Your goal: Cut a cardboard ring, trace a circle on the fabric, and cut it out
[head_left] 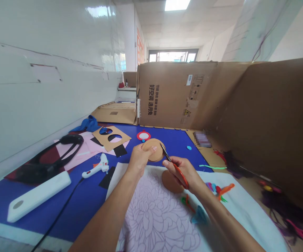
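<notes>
Between its thumb and fingers, my left hand [138, 157] grips a round cardboard disc [154, 149] held up above the table. My right hand [184, 171] is closed round the orange handles of a pair of scissors [177, 168]. The dark blades point up and left and meet the disc's right edge; I cannot tell how far apart they are. Under the right hand a second brown disc [170, 181] lies on a white cloth [156, 217] with a flower line drawing, partly hidden by the hand.
Left lie a glue gun [97, 168] with its cord, a white elongated device [40, 196], black headgear [49, 157] and cardboard with round cut-outs [111, 140]. A red-rimmed disc [143, 135] sits farther back. Right are colourful yarn bits [225, 190]. Tall cardboard [172, 94] walls the back.
</notes>
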Demonstrator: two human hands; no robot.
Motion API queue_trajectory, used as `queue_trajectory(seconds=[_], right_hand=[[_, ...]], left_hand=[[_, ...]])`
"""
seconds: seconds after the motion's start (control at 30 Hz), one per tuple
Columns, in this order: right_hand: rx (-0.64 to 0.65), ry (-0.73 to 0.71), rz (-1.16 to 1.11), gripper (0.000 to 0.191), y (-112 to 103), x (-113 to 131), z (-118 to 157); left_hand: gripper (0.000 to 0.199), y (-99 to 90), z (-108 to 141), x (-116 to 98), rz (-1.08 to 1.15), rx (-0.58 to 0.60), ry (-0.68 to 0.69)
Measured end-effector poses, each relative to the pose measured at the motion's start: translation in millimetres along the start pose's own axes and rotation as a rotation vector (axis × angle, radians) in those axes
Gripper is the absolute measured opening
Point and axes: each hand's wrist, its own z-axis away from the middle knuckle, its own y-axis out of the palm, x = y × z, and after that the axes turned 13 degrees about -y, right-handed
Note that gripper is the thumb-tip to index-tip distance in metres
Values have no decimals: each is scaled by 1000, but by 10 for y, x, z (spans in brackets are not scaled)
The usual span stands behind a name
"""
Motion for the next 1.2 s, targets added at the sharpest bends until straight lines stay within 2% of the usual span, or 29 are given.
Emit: queue_trajectory(seconds=[0.37, 0.73, 1.2], right_hand=[[-12, 10, -17, 57, 26, -92, -21], [-20, 15, -31, 55, 31, -28, -9], [5, 19, -68, 56, 48, -62, -1]], left_hand=[[40, -13, -15, 5, -26, 16, -15], [45, -9, -9, 12, -19, -19, -47], [41, 3, 0, 3, 4, 5, 8]])
